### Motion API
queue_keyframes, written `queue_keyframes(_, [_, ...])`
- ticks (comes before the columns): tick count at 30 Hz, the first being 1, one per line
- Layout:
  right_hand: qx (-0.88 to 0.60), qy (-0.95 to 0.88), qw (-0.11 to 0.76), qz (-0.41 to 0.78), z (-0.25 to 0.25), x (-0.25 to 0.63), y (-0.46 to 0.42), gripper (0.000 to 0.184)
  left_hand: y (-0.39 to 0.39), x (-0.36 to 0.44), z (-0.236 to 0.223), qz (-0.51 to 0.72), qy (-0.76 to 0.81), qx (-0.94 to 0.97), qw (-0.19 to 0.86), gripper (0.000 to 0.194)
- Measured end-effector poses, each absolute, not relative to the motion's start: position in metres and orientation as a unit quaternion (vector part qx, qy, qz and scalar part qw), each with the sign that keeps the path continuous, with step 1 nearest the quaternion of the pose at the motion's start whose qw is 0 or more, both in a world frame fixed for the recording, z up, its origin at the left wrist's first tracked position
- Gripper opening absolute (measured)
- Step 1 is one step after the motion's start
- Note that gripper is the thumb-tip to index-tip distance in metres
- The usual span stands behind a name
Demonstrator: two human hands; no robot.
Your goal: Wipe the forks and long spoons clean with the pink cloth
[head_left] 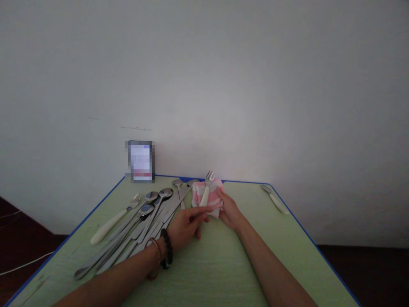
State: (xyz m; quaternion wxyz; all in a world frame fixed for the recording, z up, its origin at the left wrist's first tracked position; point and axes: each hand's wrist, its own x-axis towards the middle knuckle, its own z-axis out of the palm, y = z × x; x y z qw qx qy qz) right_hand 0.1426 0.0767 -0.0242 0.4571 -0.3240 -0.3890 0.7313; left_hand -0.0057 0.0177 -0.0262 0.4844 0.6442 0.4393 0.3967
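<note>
A fork (205, 196) with a white handle stands tines-up against a pink and white striped cloth (216, 197). My left hand (185, 227) is closed at the lower end of the fork's handle, the index finger stretched across it. Dark beads and a thinner bracelet circle that wrist. From the right side, my right hand (229, 209) grips the cloth behind the fork, its thumb on the cloth's edge. Left of my hands lies a pile of metal spoons (164, 194) and other cutlery, partly hidden by my left hand and forearm.
Another white-handled fork (110, 226) lies left of the pile. A white-handled utensil (276, 201) rests near the right edge. A blurred screen device (140, 162) leans against the wall (243, 106) behind the blue-edged green table (220, 273).
</note>
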Motion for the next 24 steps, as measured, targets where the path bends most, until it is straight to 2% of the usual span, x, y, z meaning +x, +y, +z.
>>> queue_keyframes(7, [-0.293,-0.457,0.433,0.72,-0.022,0.145,0.072,0.029,0.014,-0.004,-0.021,0.381,0.438,0.651,0.488,0.028])
queue_keyframes(11, [-0.299,-0.437,0.451,0.719,-0.021,0.146,0.072,0.027,0.01,-0.005,-0.017,0.375,0.427,0.652,0.501,0.024])
queue_keyframes(14, [-0.293,-0.411,0.463,0.728,-0.02,0.147,0.072,0.026,0.012,-0.005,-0.017,0.41,0.393,0.607,0.555,0.03])
queue_keyframes(17, [-0.269,-0.415,0.436,0.752,-0.019,0.147,0.072,0.027,0.018,-0.006,-0.02,0.446,0.375,0.552,0.596,0.038])
queue_keyframes(24, [-0.256,-0.426,0.425,0.757,-0.019,0.148,0.073,0.023,0.024,-0.008,-0.029,0.446,0.415,0.563,0.559,0.039])
